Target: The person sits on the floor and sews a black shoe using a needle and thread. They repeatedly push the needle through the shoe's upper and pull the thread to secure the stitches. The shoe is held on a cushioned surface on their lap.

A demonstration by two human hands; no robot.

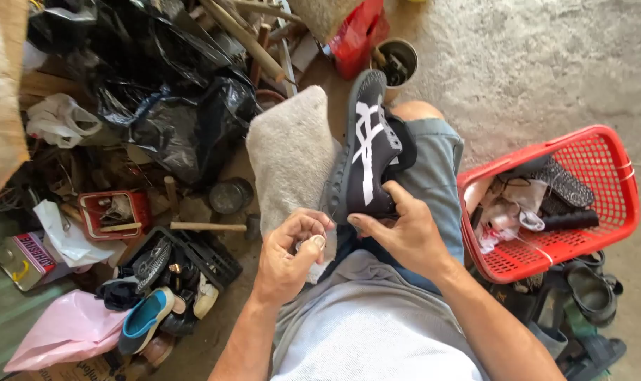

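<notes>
Head view shows the black sneaker (368, 152) propped sole-left on the knee against a beige towel (290, 152), the right hand (405, 236) clasping its heel to steady it while the left hand (289, 250) pinches a small tool, seemingly a needle, at the sole edge, red basket (602, 152) nearby.

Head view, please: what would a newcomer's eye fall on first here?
Probably the black shoe with white stripes, lying on the person's lap at centre. The right hand steadies its heel while the left hand pinches something small beside it. Next, the red basket at the right, holding sandals and cloth.
</notes>
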